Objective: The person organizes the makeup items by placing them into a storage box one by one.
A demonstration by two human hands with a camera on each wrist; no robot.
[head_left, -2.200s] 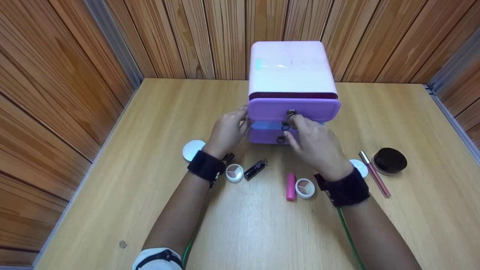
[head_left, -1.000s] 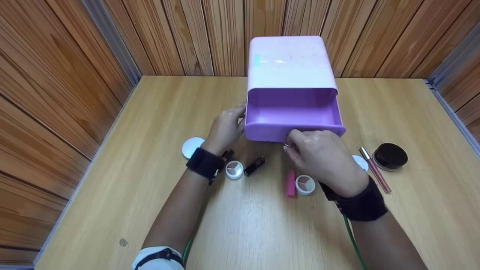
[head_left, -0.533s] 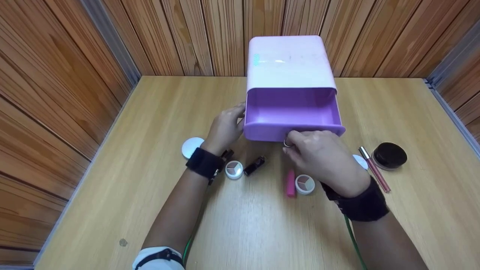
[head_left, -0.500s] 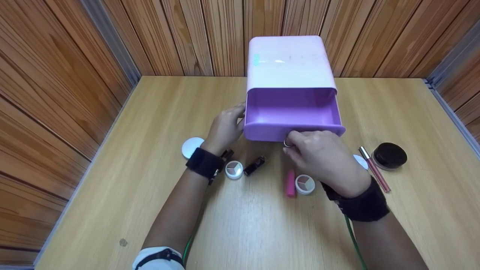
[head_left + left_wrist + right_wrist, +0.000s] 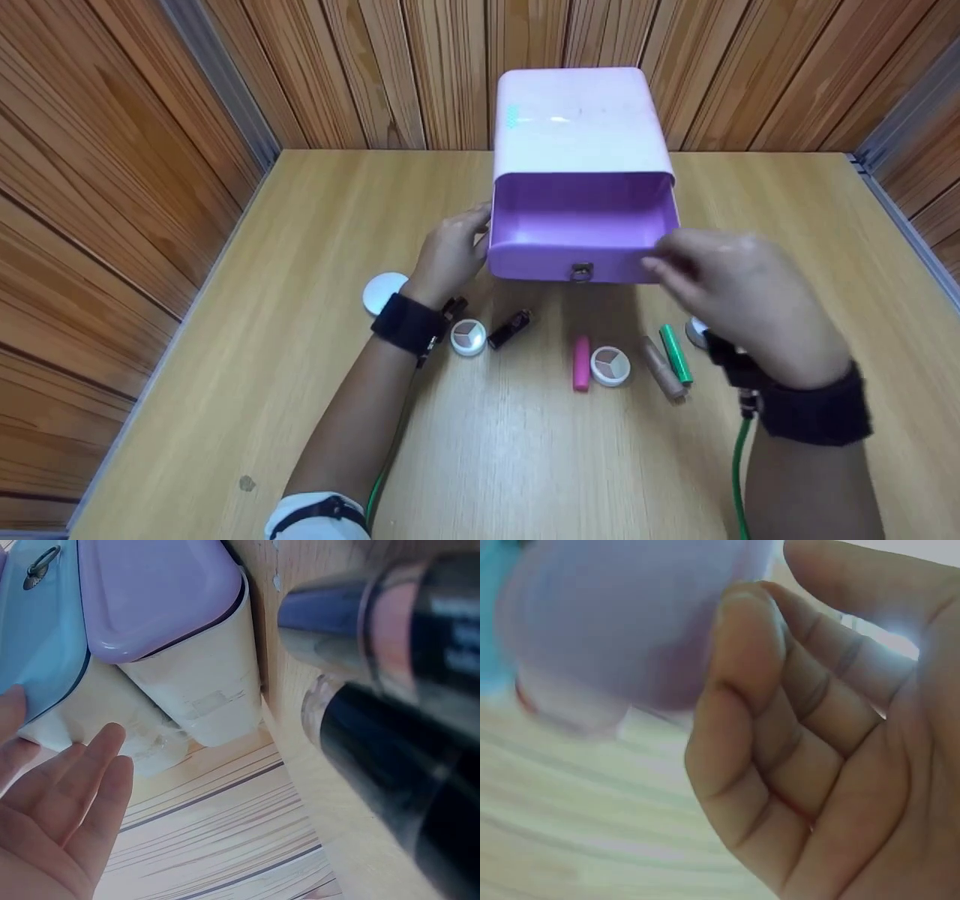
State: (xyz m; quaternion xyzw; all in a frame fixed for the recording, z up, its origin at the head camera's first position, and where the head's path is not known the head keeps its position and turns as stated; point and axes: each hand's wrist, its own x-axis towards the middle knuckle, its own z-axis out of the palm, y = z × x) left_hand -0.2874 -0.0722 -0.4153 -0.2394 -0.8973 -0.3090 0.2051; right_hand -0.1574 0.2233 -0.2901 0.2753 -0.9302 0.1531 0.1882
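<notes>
the purple top drawer (image 5: 536,262), only slightly out about two seconds ago, now stands pulled well out, its inside showing. the right hand (image 5: 754,304) no longer pinches the ring handle (image 5: 582,272) and is farther right, near the right end of the drawer, leaving the handle uncovered. a green tube (image 5: 676,355) and a taupe tube (image 5: 664,369) come into view; the lip gloss tube and black-lidded jar are now hidden.
</notes>
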